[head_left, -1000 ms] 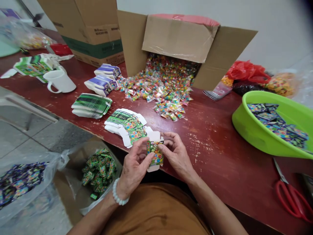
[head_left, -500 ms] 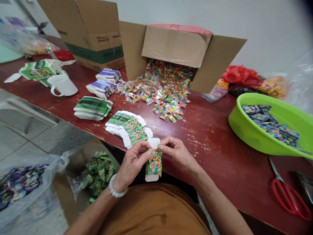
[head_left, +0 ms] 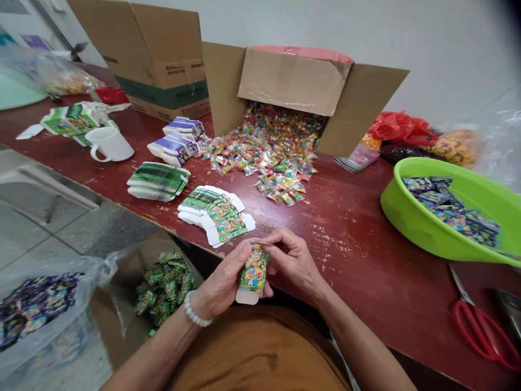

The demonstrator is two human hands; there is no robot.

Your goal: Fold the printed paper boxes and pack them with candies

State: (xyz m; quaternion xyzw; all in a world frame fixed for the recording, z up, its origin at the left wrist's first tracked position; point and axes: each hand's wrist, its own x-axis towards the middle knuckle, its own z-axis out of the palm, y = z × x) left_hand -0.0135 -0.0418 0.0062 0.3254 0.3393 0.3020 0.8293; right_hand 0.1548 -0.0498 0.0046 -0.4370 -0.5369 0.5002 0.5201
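Observation:
A small green printed candy box [head_left: 254, 272] is held upright in front of my body, just off the table's front edge. My left hand [head_left: 226, 277] wraps round it from the left and behind, thumb near its top. At the top end, the fingers of my right hand [head_left: 291, 258] pinch the flap, which is folded over. A white flap sticks out at the box's lower end. Beyond my hands, a fanned row of flattened green boxes [head_left: 220, 214] lies on the red table [head_left: 345, 217]. Another stack of flat green boxes [head_left: 157, 182] sits farther left.
Wrapped candies [head_left: 264, 146] spill from an open carton [head_left: 293, 81]. At right stand a green basin [head_left: 431, 233] of dark packets and red-handled scissors [head_left: 480, 326]. A white mug [head_left: 109, 144] is at left. Below the edge are a carton of green packets [head_left: 166, 288] and a bag of purple packets [head_left: 36, 304].
The white top flap that stood up is now folded down. My left hand has shifted from pinching the top to wrapping round the box.

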